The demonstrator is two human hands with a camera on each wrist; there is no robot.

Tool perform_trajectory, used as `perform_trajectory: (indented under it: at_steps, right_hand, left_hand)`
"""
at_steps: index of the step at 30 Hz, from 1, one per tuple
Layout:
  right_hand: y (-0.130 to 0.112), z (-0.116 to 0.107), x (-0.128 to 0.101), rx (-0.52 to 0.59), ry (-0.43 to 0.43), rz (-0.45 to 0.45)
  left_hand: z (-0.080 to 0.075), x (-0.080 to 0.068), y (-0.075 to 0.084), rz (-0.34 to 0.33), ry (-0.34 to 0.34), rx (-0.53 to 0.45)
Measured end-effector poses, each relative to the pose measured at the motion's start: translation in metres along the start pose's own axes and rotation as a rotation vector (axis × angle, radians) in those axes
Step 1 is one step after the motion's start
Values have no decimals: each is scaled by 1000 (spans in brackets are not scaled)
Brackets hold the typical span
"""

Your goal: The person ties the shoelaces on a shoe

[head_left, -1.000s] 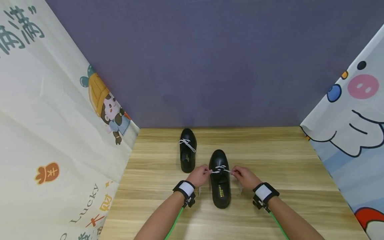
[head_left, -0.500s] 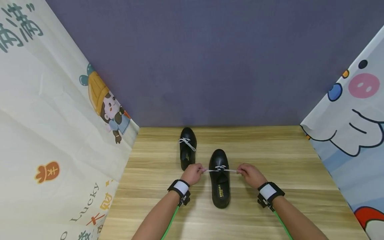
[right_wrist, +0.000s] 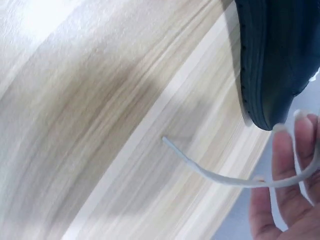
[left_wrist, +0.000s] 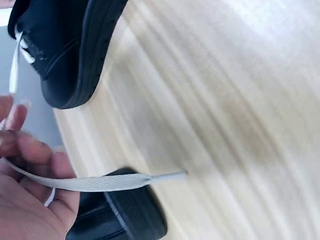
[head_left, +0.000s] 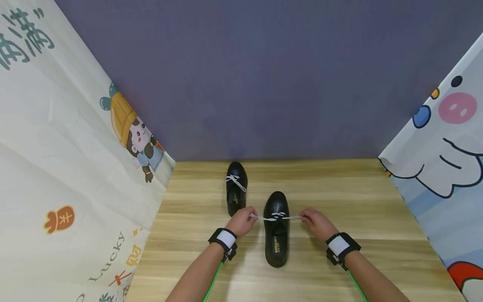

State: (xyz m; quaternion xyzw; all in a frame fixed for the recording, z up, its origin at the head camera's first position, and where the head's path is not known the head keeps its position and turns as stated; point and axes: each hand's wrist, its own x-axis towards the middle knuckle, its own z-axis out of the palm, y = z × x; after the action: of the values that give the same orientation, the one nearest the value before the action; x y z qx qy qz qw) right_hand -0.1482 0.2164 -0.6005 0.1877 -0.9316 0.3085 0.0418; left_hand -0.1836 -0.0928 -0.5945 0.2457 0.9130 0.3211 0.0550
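A black lace-up shoe [head_left: 277, 204] stands on the wooden surface, toe pointing away from me. Its white shoelace [head_left: 292, 217] is stretched out to both sides, crossing over the tongue. To the left of the shoe, my left hand [head_left: 241, 221] pinches one lace end. In the left wrist view, that end's tip [left_wrist: 167, 176] hangs free past the palm. My right hand [head_left: 320, 223] pinches the other end on the right side. The right wrist view shows a loose lace tail [right_wrist: 220, 178] trailing across those fingers [right_wrist: 286, 200].
A second black shoe [head_left: 236, 184] with a tied white lace stands farther back, close beyond my left hand. The wooden surface [head_left: 339, 184] ends at a grey-blue backdrop [head_left: 264, 84]. Printed cloths hang at left [head_left: 75, 167] and right [head_left: 449, 184].
Both hands have moved apart, drawing the lace ends farther out to either side. The near shoe has shifted slightly toward me. The second shoe stays put.
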Motion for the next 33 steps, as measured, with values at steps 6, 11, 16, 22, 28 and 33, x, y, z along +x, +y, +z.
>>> perform_trajectory:
  at_steps: [6, 11, 16, 22, 28, 33]
  right_hand:
    - [-3, -2, 0, -82, 93, 3]
    - [-7, -2, 1, -110, 148, 28]
    - [-13, -6, 3, -114, 139, 49]
    - [-15, -7, 4, -46, 100, 119]
    - [-17, -2, 6, 89, 167, 159]
    - [-20, -2, 10, 276, 230, 212]
  left_hand:
    - [0, 1, 1, 31, 155, 151]
    - [3, 2, 5, 14, 288, 270]
    - [2, 6, 9, 2, 266, 188]
    - [6, 11, 17, -19, 320, -73]
    - [11, 17, 25, -76, 399, -344]
    - [11, 22, 33, -163, 434, -643]
